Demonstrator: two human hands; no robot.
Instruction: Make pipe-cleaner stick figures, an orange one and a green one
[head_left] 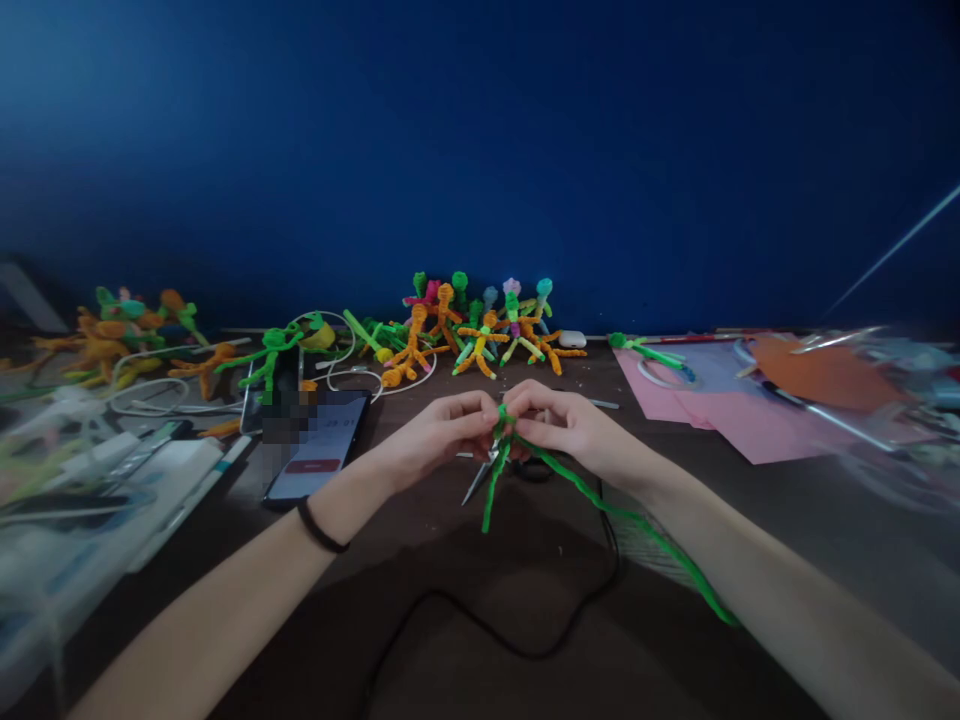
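Note:
My left hand (450, 435) and my right hand (562, 425) meet over the middle of the table, fingertips pinched around a green pipe cleaner (577, 485). Between the fingers it is bent into a small twisted bundle, partly hidden by them. One short end hangs straight down, while a long end trails right and down across my right forearm. Beneath the hands lie what look like scissors (476, 483), with a pointed metal blade showing. Behind the hands, several small pipe cleaner figures (480, 340) in orange, green, yellow and pink stand or lean in a group.
A lit phone (319, 450) lies left of my hands. White cables (352, 350) and more figures (105, 345) spread to the left. Pink paper sheets (757, 430) and blurred plastic wrapping (900, 400) are on the right. A black cord (517, 652) curves across the front.

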